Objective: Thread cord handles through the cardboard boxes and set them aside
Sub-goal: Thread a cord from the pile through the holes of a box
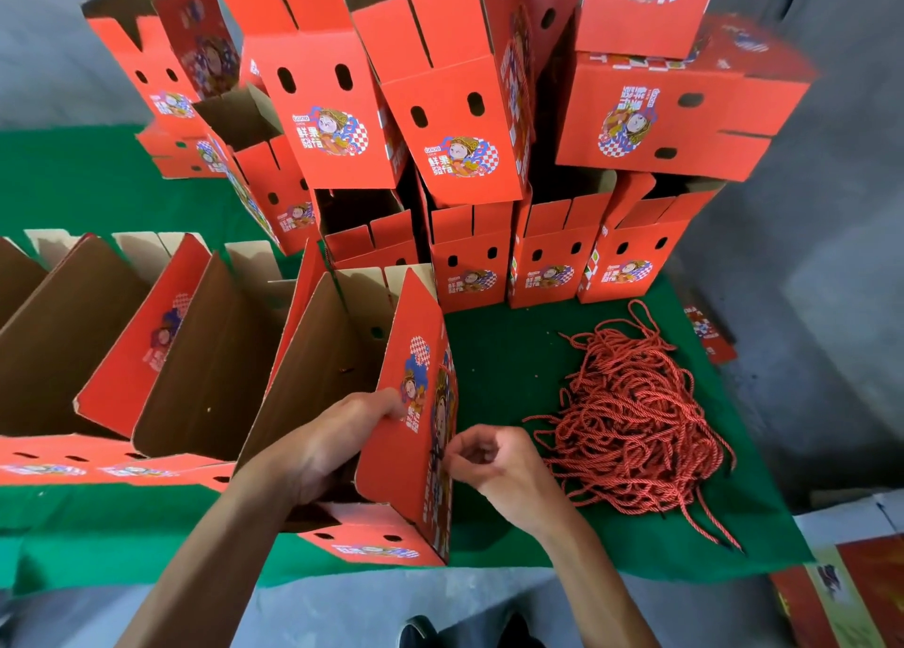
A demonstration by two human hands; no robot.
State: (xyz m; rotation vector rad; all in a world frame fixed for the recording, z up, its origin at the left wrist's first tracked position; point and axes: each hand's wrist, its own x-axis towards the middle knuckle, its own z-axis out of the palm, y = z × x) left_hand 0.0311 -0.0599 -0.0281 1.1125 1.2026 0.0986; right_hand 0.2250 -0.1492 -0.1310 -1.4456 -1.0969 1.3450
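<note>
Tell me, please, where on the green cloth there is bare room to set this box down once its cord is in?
Bare green cloth lies between the box being threaded, the standing boxes behind and the cord pile. Another strip runs along the near edge, left of the left hand. Crowded: the back stacks and left row.

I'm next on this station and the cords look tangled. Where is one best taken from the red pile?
Probably by a free end. The red cord pile is knotted in the middle, but single ends trail out at its near right edge on the green cloth. Pinch one there, coming from the near side, and draw it outward.
</note>
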